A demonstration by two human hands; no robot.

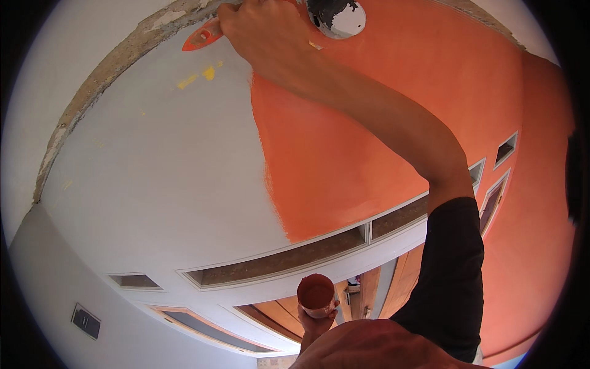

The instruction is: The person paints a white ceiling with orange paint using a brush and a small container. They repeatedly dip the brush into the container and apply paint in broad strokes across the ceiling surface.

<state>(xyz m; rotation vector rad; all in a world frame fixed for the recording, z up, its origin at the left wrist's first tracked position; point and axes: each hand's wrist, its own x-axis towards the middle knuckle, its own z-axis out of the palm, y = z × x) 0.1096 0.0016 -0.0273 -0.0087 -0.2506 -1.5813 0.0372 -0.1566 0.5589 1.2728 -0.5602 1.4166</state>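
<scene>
The paintbrush seems partly hidden by the right hand.

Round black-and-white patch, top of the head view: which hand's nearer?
Right. The right hand, gripping an orange-smeared tool, is just left of the patch in the picture; the left hand, holding the cup, is far below it.

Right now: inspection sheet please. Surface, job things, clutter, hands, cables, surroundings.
Surface: wall grey on the left, orange on the right; yellow smears near the top.
Job things: cup, reddish-brown inside; orange-smeared handle, its working end not visible.
Clutter: small things by the wooden doors, too small to identify.
Hands: left hand holds the cup; right hand grips the handle.
Cables: nothing seen.
Surroundings: long rectangular opening above the doors; dark panel at far left.
</scene>
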